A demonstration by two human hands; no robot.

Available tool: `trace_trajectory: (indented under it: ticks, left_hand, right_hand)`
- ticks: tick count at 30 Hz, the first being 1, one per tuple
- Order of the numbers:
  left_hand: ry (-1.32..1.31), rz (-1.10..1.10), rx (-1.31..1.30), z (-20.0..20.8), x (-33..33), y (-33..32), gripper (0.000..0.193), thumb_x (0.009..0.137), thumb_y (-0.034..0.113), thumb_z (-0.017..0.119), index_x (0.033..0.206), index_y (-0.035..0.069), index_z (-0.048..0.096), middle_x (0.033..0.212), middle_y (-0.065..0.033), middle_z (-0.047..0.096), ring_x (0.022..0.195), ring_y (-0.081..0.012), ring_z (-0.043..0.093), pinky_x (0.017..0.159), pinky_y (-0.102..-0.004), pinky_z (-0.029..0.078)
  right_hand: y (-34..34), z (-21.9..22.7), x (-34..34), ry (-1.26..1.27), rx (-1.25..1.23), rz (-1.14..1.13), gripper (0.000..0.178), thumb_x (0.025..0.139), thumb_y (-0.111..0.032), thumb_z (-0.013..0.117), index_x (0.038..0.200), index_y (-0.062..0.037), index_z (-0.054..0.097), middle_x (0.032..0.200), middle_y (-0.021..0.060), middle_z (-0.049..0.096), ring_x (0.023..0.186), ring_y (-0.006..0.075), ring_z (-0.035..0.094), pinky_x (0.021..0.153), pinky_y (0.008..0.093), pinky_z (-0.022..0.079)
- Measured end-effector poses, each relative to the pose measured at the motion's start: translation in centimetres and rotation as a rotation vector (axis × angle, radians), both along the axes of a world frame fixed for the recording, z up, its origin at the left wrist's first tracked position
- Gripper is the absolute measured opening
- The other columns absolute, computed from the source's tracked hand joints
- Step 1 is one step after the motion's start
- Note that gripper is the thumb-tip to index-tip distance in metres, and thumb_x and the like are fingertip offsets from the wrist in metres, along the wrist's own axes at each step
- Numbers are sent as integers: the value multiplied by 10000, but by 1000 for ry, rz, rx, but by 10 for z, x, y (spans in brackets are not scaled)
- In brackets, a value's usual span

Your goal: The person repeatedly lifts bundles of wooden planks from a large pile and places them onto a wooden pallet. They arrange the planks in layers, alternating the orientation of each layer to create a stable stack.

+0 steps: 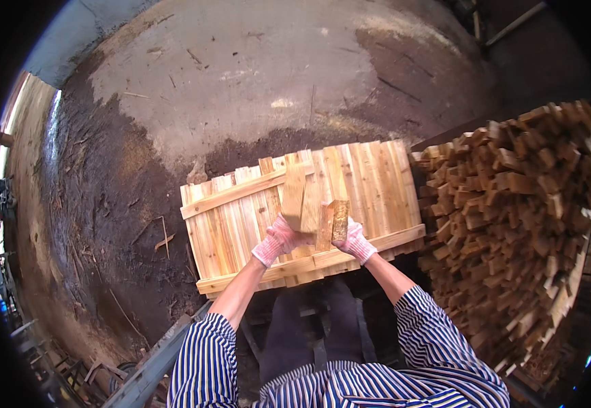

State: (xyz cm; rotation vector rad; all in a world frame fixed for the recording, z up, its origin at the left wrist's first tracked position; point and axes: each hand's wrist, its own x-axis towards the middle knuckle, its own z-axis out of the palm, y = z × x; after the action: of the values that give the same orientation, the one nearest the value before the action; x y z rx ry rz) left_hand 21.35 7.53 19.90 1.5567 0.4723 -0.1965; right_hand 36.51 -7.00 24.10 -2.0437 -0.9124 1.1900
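We see both hands gloved, over the middle of the wooden slat panel (241, 217), towards its near edge. Left hand (278, 238) is closed around the lower end of a pale wooden block (294, 197), held roughly upright, far end sticking up over the slats. Right hand (353, 238) is closed on a shorter, darker block (335, 221), touching or just beside the pale one; we can't tell which. The panel is a row of slats with two cross battens (234, 195), far and near, tilted slightly. To the right, just beside the panel, is a tall stack of cut wood pieces (513, 224). Beyond it is concrete floor (254, 75), dark dirt to the left.
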Motion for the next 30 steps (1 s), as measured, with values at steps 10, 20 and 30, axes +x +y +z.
trace_trajectory:
  ticks: [10, 20, 30]
  left_hand:
    - [-8, 203, -178, -58, 22, 54, 860, 821, 625, 717, 1453, 95, 471, 1439, -61, 556, 1232, -284, 568, 1140, -380, 407]
    - [770, 180, 991, -75, -27, 184, 774, 740, 444, 835, 1326, 38, 535, 1308, -191, 584, 1212, -337, 594, 1008, -449, 482]
    - [875, -114, 904, -188, -51, 230, 871, 642, 462, 887, 1362, 130, 527, 1358, -140, 559, 1301, -302, 534, 1095, -439, 406]
  right_hand:
    - [32, -102, 55, 127, -70, 52, 1055, 674, -261, 902, 1517, -9, 319, 1460, 211, 505, 1357, 274, 495, 1127, 373, 422]
    - [-6, -139, 123, -620, -259, 380, 753, 626, -172, 828, 1330, -201, 561, 1241, 134, 588, 1214, 352, 536, 1033, 432, 466]
    - [-20, -255, 106, -785, -388, 543, 705, 629, -156, 826, 1284, -220, 575, 1256, 140, 575, 1155, 367, 561, 976, 464, 472]
